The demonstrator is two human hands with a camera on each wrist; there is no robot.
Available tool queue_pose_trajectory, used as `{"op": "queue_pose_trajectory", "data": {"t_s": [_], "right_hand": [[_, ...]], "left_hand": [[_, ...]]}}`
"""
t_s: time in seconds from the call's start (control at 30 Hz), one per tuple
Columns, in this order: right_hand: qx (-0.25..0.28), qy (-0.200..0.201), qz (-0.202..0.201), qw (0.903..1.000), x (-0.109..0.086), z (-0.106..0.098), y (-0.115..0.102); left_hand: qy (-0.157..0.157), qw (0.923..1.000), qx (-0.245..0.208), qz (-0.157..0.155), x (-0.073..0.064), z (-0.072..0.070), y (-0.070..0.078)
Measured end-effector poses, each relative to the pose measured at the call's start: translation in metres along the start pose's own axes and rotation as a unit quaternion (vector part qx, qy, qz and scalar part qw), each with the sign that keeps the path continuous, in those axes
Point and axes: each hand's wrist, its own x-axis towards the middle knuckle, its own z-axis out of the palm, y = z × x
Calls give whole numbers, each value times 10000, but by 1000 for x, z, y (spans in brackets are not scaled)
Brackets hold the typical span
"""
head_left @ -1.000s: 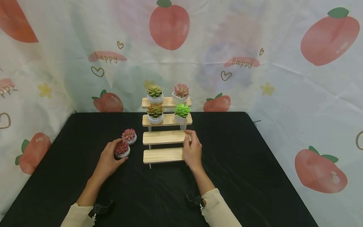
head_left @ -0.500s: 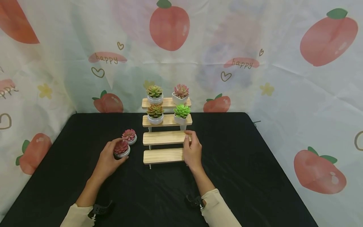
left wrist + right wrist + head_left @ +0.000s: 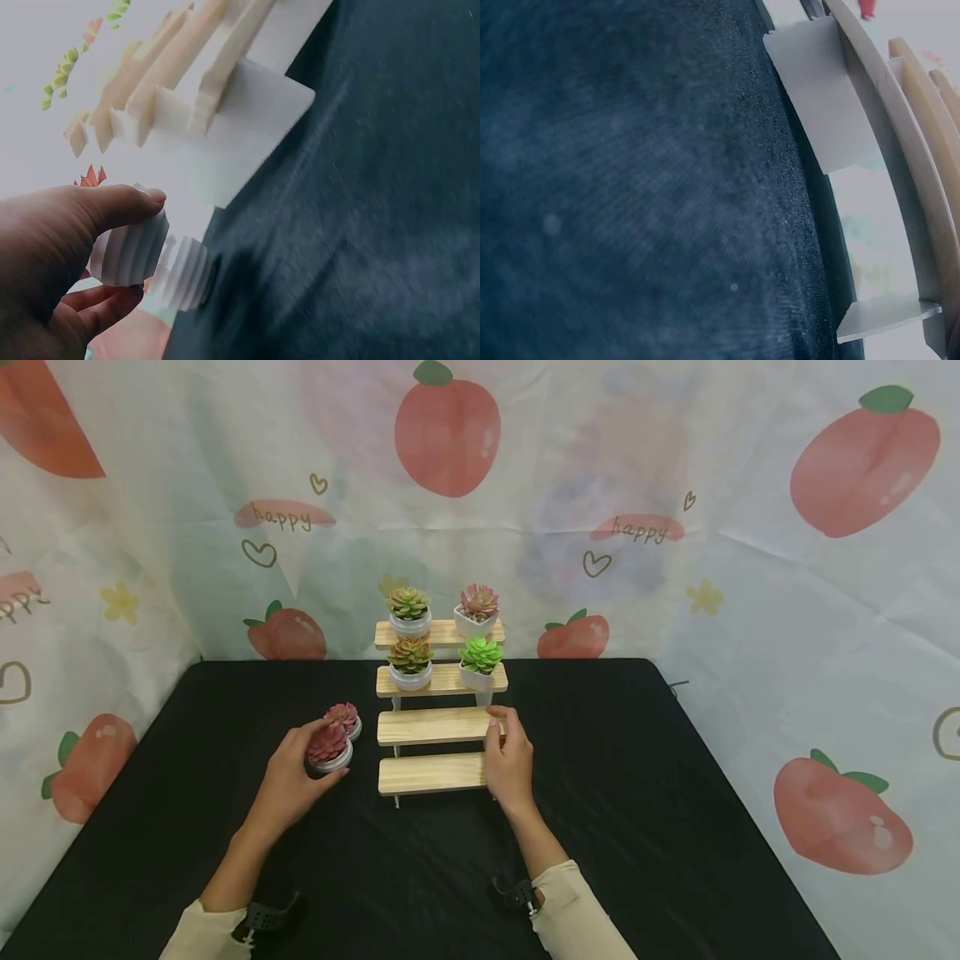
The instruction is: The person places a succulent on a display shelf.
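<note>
My left hand (image 3: 294,777) pinches a potted succulent (image 3: 327,745) with a dark pink rosette, thumb and fingers on either side of its pot. In the left wrist view the ribbed white pot (image 3: 133,251) is tilted between thumb and fingers. Right behind it stands a second pink potted succulent (image 3: 343,718), partly covered by the first. My right hand (image 3: 512,760) grips the right end of the stepped wooden stand (image 3: 431,727) at its two lower shelves. The right wrist view shows the stand's shelf edges and white side supports (image 3: 825,90); the hand itself is out of that view.
On the top shelf sit a green succulent (image 3: 409,604) and a pale pink one (image 3: 478,602). The second shelf bears an orange-green succulent (image 3: 410,656) and a bright green one (image 3: 481,654). Black cloth (image 3: 637,827) covers the table; a fruit-print curtain (image 3: 540,468) hangs behind.
The held pink succulent has shifted slightly to the right with my left hand and tilted, overlapping the one behind more. My right hand keeps its place on the stand.
</note>
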Motion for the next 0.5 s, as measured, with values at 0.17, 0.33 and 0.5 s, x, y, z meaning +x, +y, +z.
{"op": "queue_pose_trajectory", "data": {"t_s": [0.17, 0.33, 0.5], "right_hand": [[6, -10, 25, 10000, -1, -1, -1], [14, -26, 44, 10000, -1, -1, -1], [27, -35, 34, 10000, -1, -1, -2]], "left_hand": [[-3, 9999, -30, 119, 3, -2, 12], [110, 9995, -68, 275, 4, -2, 19], [260, 9985, -164, 442, 6, 0, 24]]}}
